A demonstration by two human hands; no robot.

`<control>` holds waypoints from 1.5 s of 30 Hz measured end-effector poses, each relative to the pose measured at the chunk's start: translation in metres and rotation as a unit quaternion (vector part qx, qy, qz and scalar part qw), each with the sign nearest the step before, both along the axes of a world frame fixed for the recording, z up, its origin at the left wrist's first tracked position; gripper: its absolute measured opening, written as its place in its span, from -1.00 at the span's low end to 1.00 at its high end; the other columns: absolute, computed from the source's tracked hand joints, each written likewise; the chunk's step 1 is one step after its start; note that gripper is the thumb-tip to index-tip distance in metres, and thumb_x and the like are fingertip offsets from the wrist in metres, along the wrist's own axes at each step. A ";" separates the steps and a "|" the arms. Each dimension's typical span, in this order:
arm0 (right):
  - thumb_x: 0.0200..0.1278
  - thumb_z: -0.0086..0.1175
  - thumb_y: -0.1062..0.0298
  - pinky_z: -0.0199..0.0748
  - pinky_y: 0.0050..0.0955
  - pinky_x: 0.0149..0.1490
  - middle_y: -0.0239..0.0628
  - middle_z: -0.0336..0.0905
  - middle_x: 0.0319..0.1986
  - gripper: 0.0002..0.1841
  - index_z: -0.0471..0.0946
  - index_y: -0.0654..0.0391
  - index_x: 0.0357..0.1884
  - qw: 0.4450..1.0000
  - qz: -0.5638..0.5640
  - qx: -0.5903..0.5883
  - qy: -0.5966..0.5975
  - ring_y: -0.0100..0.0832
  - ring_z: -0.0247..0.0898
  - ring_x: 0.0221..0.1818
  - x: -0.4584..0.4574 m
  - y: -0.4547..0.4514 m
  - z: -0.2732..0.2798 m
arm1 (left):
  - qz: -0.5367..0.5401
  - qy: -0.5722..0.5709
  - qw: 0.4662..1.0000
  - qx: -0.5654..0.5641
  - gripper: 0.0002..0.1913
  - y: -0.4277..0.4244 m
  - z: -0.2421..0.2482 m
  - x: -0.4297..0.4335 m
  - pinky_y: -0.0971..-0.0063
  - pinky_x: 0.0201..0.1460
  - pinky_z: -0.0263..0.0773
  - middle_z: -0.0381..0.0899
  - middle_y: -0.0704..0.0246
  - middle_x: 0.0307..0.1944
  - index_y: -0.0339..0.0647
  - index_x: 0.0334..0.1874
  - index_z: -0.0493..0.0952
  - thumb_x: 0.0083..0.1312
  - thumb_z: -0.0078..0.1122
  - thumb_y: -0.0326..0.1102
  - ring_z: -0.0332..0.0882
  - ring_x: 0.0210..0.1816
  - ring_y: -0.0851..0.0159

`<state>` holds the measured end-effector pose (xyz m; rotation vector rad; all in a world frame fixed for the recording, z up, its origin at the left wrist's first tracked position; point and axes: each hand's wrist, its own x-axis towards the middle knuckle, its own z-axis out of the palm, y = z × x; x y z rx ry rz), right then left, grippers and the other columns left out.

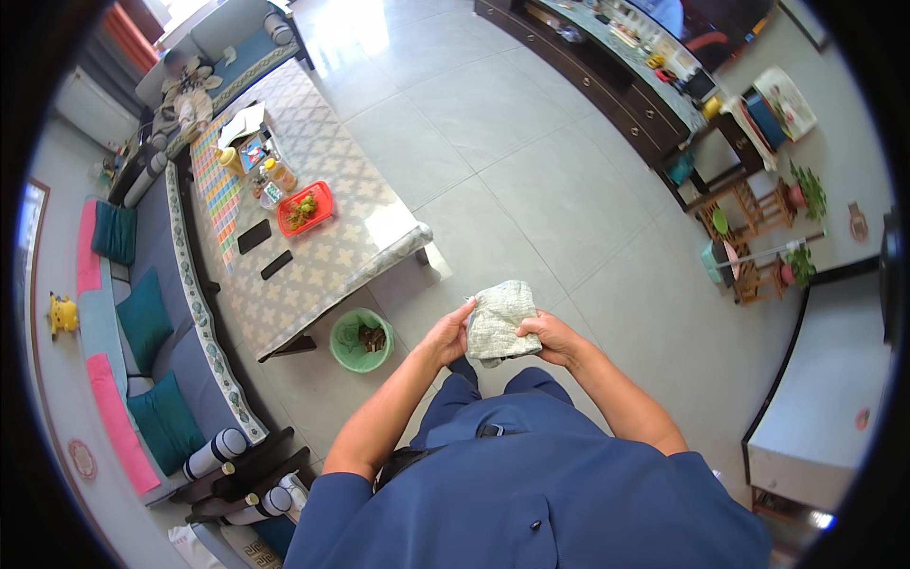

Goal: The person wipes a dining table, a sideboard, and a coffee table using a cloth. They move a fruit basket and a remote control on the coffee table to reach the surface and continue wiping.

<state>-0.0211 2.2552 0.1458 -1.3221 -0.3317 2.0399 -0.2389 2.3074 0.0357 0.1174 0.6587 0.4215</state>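
Observation:
A folded, pale green-grey cloth (503,320) is held up in front of my body, above the tiled floor. My left hand (451,333) grips its left edge, with thumb and fingertips at the upper corner. On the opposite side my right hand (554,337) pinches the cloth, the thumb lying on top and the fingers hidden beneath. The cloth looks crinkled and lies in several layers. Below it to the left stands a green-lined waste bin (361,340) with brown scraps inside.
A long coffee table (313,277) at left bears a red basket (305,208) of fruit, a phone (254,236) and a remote control (276,264). Beyond it is a sofa (188,284); a person (190,96) sits at the far end. A TV cabinet (604,89) and plant stands (757,235) line the right.

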 end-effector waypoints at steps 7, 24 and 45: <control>0.17 0.02 0.64 0.66 -0.21 0.18 -0.14 0.58 0.08 -0.47 0.41 0.27 0.26 0.995 0.062 -0.030 0.071 -0.24 0.61 0.11 -0.019 0.119 -0.045 | 0.060 -0.024 0.996 -0.065 -0.39 0.055 -0.008 -0.017 0.12 0.30 0.54 0.57 0.27 0.28 -0.10 0.42 0.39 0.48 0.14 0.14 0.59 0.25 0.15; 0.17 0.02 0.54 0.64 -0.23 0.09 -0.18 0.67 -0.08 -0.59 0.54 0.30 0.10 0.921 0.343 -0.185 -0.001 -0.20 0.66 -0.07 -0.049 0.303 -0.184 | 0.281 0.217 0.930 -0.100 -0.55 0.098 -0.096 -0.004 0.27 0.06 0.66 0.64 0.31 0.10 -0.20 0.30 0.44 0.51 0.19 -0.09 0.67 0.07 0.23; 0.25 0.24 -0.06 0.27 -0.01 0.36 0.02 0.31 0.36 -0.26 0.39 0.06 0.43 0.382 0.604 0.589 -0.377 0.00 0.22 0.40 -0.223 0.429 -0.321 | 0.229 0.685 0.691 -0.024 -0.74 0.079 -0.245 -0.108 0.46 -0.17 0.55 0.66 0.42 -0.20 -0.23 0.05 0.57 0.40 0.26 -0.29 0.62 -0.24 0.40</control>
